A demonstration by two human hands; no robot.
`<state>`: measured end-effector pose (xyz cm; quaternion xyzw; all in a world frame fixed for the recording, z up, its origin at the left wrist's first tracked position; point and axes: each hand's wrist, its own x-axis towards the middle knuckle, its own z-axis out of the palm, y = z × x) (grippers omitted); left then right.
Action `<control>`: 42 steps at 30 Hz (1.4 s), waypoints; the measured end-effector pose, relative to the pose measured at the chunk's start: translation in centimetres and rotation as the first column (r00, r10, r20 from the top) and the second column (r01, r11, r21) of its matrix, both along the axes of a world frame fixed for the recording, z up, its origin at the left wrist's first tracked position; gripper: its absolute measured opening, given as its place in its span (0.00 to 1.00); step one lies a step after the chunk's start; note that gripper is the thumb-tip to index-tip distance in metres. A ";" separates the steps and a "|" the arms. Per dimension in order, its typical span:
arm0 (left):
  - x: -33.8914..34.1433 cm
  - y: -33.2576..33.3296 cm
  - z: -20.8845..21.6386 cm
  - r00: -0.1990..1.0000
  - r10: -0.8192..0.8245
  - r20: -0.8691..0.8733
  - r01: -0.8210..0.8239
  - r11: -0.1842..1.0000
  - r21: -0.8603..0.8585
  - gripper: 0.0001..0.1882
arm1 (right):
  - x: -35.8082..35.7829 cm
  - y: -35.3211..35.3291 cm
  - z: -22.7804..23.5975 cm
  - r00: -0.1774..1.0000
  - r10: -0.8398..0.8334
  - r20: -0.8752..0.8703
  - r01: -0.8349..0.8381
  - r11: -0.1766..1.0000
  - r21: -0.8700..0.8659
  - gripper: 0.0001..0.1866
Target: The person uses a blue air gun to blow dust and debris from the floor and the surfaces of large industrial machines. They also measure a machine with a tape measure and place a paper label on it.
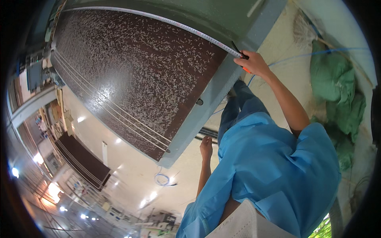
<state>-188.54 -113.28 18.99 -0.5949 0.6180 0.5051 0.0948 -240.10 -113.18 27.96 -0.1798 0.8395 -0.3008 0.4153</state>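
At the corner of the long brown surface, my right hand is closed around a black-and-orange tape measure. Its white blade stretches away along the far edge of the brown surface, which is covered with small pale flecks. A thin black piece sticks up beside my fingers; I cannot tell whether it belongs to the tape measure. My left hand hangs at my side, apart from the table, its fingers curled in with nothing visible in them.
A grey-blue frame borders the near end of the brown surface. Pale rods run along its left side. Green sacks and a broom stand at right. A blue hose lies coiled on the floor; another dark table stands farther left.
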 end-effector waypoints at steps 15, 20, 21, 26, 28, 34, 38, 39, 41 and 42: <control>-0.3 -2.0 2.4 0.947 -0.316 0.061 0.309 0.946 0.101 0.15 | 4.4 1.2 -3.2 0.934 -0.029 -0.356 0.005 0.998 -0.069 0.25; 1.2 -2.1 2.2 0.944 -0.316 0.096 0.307 0.947 0.096 0.17 | 5.6 1.0 -3.8 0.872 -0.074 -0.484 0.038 0.996 -0.083 0.24; 1.3 -2.0 2.2 0.947 -0.313 0.075 0.306 0.948 0.091 0.17 | 5.9 1.0 -3.9 0.857 -0.077 -0.509 0.044 0.996 -0.076 0.23; 1.2 -1.2 2.1 0.948 -0.311 0.062 0.306 0.948 0.083 0.17 | 7.2 0.8 -4.7 0.747 -0.071 -0.661 0.036 0.997 -0.067 0.23; 1.1 -0.9 2.1 0.954 -0.296 0.054 0.289 0.952 0.102 0.17 | 7.4 0.7 -4.9 0.701 -0.065 -0.711 0.029 0.998 -0.062 0.23; 1.8 -0.6 1.8 0.941 -0.335 0.042 0.331 0.940 0.086 0.16 | 7.7 0.9 -5.2 0.690 -0.014 -0.724 0.003 1.000 -0.017 0.24; 2.3 -0.6 1.7 0.945 -0.321 0.071 0.314 0.945 0.092 0.16 | 8.0 1.1 -5.4 0.639 -0.018 -0.769 -0.006 1.000 -0.029 0.24; 2.4 -0.6 1.7 0.944 -0.325 0.055 0.320 0.945 0.072 0.16 | 8.1 1.1 -5.4 0.614 -0.022 -0.789 -0.010 0.999 -0.035 0.24; 2.5 -0.5 1.7 0.943 -0.326 0.062 0.323 0.945 0.054 0.16 | 8.3 1.1 -5.3 0.579 -0.020 -0.815 -0.019 0.999 -0.038 0.25; 2.5 -0.5 1.8 0.942 -0.331 0.049 0.329 0.943 0.048 0.16 | 8.3 1.1 -5.3 0.572 -0.015 -0.820 -0.022 0.999 -0.034 0.25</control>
